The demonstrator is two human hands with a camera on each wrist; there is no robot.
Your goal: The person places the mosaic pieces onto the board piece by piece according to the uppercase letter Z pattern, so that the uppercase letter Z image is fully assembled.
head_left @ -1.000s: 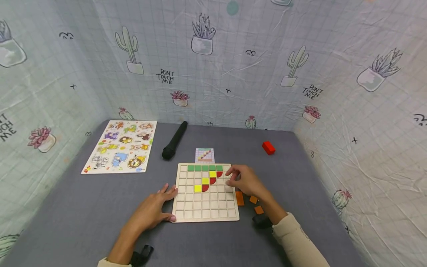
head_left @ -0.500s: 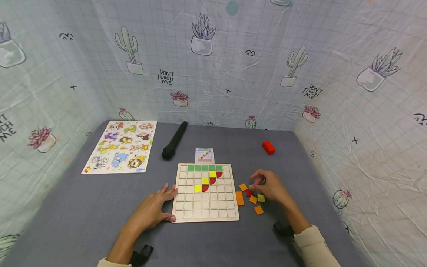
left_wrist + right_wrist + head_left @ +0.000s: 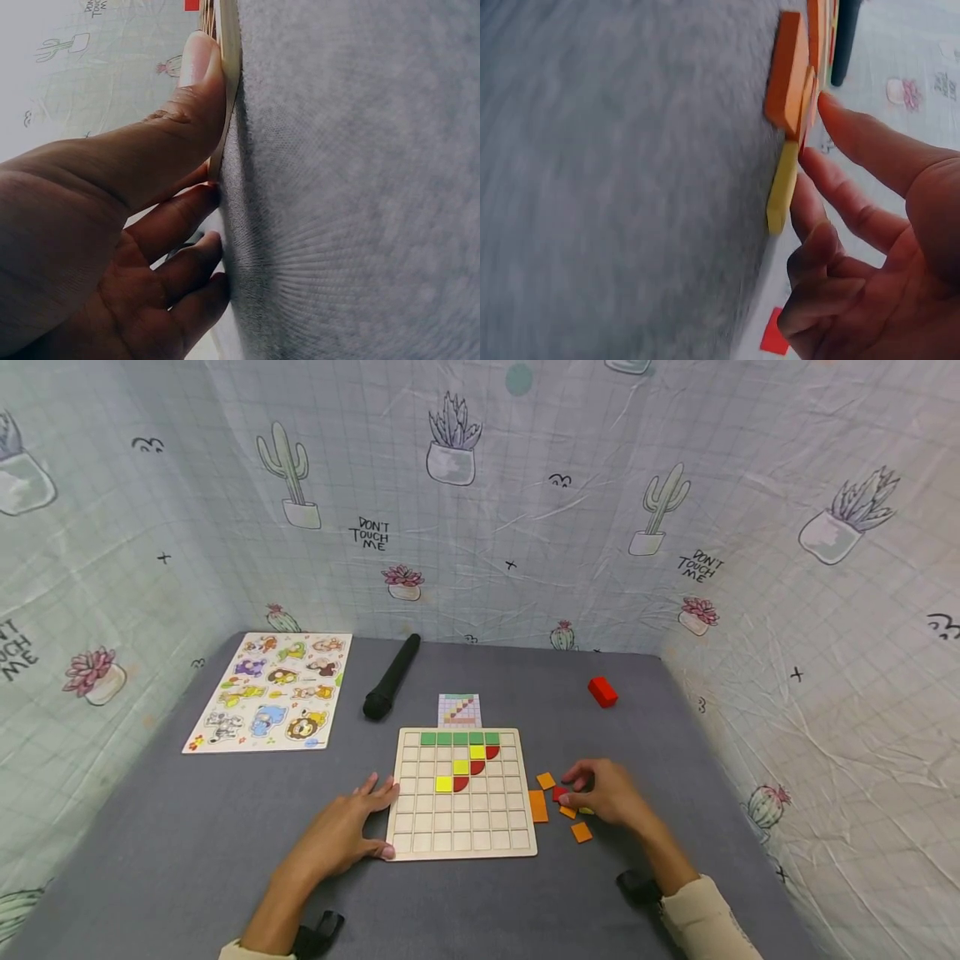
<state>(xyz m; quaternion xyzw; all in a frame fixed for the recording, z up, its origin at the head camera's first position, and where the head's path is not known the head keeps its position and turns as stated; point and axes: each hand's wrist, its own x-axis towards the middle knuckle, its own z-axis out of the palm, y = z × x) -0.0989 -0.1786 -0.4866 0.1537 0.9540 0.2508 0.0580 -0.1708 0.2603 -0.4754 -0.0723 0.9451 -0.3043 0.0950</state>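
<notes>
A wooden grid board (image 3: 422,822) lies mid-table, set with a row of green pieces (image 3: 459,738), yellow squares (image 3: 461,767) and red rounded pieces (image 3: 477,767). My left hand (image 3: 337,833) rests against its left side, thumb (image 3: 199,64) on the rim near the front corner and fingers spread. Right of the board, my right hand (image 3: 613,795) is low over loose tiles. Its thumb and index finger are beside a small red tile (image 3: 559,793), with a gap between the tips. Below that hand is a yellow tile (image 3: 783,187), partly covered in the head view.
Around the right hand lie orange squares (image 3: 581,832) and a larger orange rectangle (image 3: 538,807). A pattern card (image 3: 459,710) touches the board's far edge. Farther back are a black microphone (image 3: 392,678), an animal puzzle board (image 3: 270,693) and a red block (image 3: 602,692). Patterned cloth surrounds the table.
My right hand has moved from the board's right edge to the loose tiles, then lowered toward the red tile. The left hand and the board have stayed put.
</notes>
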